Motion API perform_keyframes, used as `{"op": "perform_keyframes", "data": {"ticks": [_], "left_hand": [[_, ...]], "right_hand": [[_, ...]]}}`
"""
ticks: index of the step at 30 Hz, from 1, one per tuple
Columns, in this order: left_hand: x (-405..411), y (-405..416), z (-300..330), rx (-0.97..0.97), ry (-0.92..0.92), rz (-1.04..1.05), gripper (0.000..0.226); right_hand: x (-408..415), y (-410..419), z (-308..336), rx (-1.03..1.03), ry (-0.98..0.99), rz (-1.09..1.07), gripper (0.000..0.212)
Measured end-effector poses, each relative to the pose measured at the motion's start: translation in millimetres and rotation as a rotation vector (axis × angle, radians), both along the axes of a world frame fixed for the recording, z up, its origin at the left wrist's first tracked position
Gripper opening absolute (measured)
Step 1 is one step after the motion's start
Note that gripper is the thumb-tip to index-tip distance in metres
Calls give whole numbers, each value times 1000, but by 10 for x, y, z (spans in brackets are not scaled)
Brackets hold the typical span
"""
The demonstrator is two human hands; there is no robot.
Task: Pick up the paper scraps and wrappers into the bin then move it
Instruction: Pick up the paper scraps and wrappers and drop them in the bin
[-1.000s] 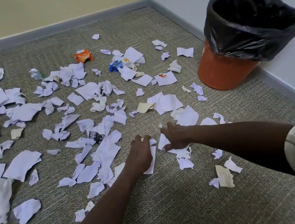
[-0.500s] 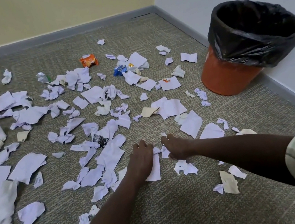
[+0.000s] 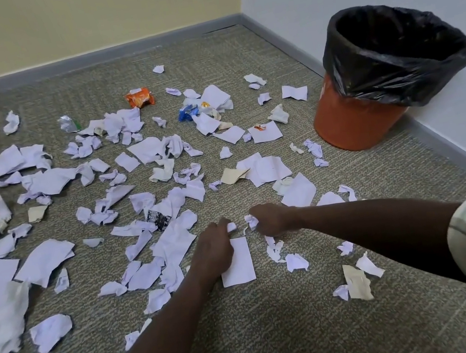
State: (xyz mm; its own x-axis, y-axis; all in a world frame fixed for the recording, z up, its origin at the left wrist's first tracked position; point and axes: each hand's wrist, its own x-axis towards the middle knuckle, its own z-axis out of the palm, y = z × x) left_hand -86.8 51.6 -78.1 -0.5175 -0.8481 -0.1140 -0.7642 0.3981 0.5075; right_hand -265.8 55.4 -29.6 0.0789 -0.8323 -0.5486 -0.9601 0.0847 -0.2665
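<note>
Several torn white paper scraps (image 3: 45, 181) litter the carpet, with an orange wrapper (image 3: 139, 97), a blue wrapper (image 3: 187, 112) and a silver wrapper (image 3: 68, 123) further back. My left hand (image 3: 213, 249) is low on the floor, fingers curled on a small crumpled scrap (image 3: 231, 226), beside a flat rectangular paper (image 3: 238, 264). My right hand (image 3: 270, 219) sits just to its right, fingers curled round a crumpled white scrap (image 3: 251, 221). The orange bin (image 3: 349, 121) with a black liner (image 3: 397, 54) stands at the right by the wall.
The carpeted floor ends at a grey skirting board (image 3: 86, 60) along a yellow back wall and a white right wall. A bare strip of carpet lies between my arms and the camera. Beige scraps (image 3: 357, 282) lie near my right forearm.
Both hands have drawn their fingers in from flat on the papers, each now bunching a small scrap. The view has tilted slightly down.
</note>
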Motion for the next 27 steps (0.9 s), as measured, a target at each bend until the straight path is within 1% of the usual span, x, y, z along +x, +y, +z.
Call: {"op": "perform_keyframes", "data": {"ticks": [1, 2, 3, 4, 5, 6, 7, 8, 10, 12, 14, 17, 20, 22, 24, 26, 27], "left_hand": [[9, 18, 25, -45, -25, 17, 34], [19, 54, 41, -74, -74, 23, 32], [22, 108, 90, 23, -141, 2, 29], [15, 131, 81, 76, -190, 1, 26], [-4, 125, 4, 136, -199, 58, 28], [-20, 176, -13, 119, -278, 65, 33], [-29, 242, -3, 108, -344, 74, 40], [-32, 331, 27, 92, -407, 36, 49], [-84, 386, 32, 117, -407, 53, 77], [-137, 418, 49, 64, -447, 44, 100], [-157, 405, 27, 36, -453, 32, 108], [-198, 327, -99, 23, -439, 20, 107], [-275, 305, -145, 34, -451, 20, 104], [-287, 300, -122, 76, -406, 67, 99], [-296, 299, -98, 141, -327, 115, 84], [-308, 328, -81, 89, -307, 96, 59], [-313, 350, -84, 71, -324, 76, 55]], "right_hand": [[17, -10, 13, -3, -1, -15, 14], [30, -29, 41, 4, 2, -24, 8], [32, -43, 72, -8, 13, -32, 12], [24, -66, 96, -13, 24, -33, 21], [14, -78, 117, -17, 43, -16, 27], [6, -79, 148, -5, 65, 2, 31], [-4, -70, 174, 7, 90, 26, 35], [-15, -53, 185, 29, 112, 46, 39], [-67, 5, 183, 91, 146, 90, 55], [-138, 76, 123, 143, 148, 110, 71], [-180, 148, 68, 138, 159, 156, 80], [-175, 233, -33, 83, 199, 237, 80], [-123, 275, -103, 38, 199, 251, 72], [-100, 273, -122, 18, 188, 268, 65], [-82, 255, -138, 10, 175, 306, 52], [-54, 231, -125, 19, 181, 340, 36], [-45, 219, -126, 38, 194, 349, 32]]}}
